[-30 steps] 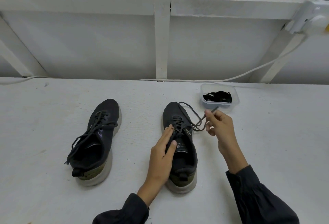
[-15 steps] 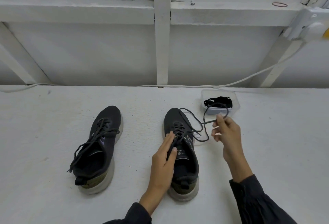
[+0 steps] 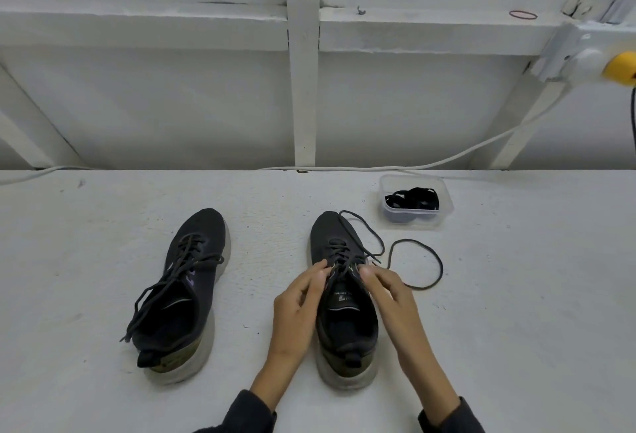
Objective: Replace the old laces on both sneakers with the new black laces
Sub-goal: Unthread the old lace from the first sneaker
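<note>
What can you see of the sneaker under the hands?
Dark knit-looking sneaker with a thick off-white sole and olive heel patch, upright on the white table, toe pointing away. Its dark lace looks unthreaded at the top; one loose end loops on the table to its right. Left hand and right hand have fingertips at the upper lace rows; a pinch can't be confirmed.

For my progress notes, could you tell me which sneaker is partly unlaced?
The sneaker nearest the tub: its lace trails loose over the table; the other sneaker is laced fully.
</note>
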Available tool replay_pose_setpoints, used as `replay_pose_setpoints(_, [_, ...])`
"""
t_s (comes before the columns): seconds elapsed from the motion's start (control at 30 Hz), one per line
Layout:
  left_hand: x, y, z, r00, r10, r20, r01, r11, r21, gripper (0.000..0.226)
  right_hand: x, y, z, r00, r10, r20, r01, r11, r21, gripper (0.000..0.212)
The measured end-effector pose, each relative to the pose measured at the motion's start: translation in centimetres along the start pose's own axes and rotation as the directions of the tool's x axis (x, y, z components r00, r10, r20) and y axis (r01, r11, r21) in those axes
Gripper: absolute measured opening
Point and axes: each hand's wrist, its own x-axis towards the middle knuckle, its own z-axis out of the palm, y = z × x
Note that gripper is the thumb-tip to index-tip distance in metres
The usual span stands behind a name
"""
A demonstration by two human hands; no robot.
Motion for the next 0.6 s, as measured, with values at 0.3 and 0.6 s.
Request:
replay_pose_setpoints(0.3, [3.6, 0.4, -1.5, 0.988, 0.011, 0.152, -0.056, 0.955, 0.292, 0.005, -0.2, 0.7, 2.0, 0.998, 0.042, 0.053, -0.043, 0.999, 0.016, 0.047])
replay_pose_setpoints(0.6, [5.1, 1.3, -0.3, 0.984, 0.115, 0.137, -0.176, 0.765, 0.620, 0.015, -0.3, 0.4, 1.8, 0.993, 0.055, 0.105, -0.057, 0.998, 0.019, 0.051])
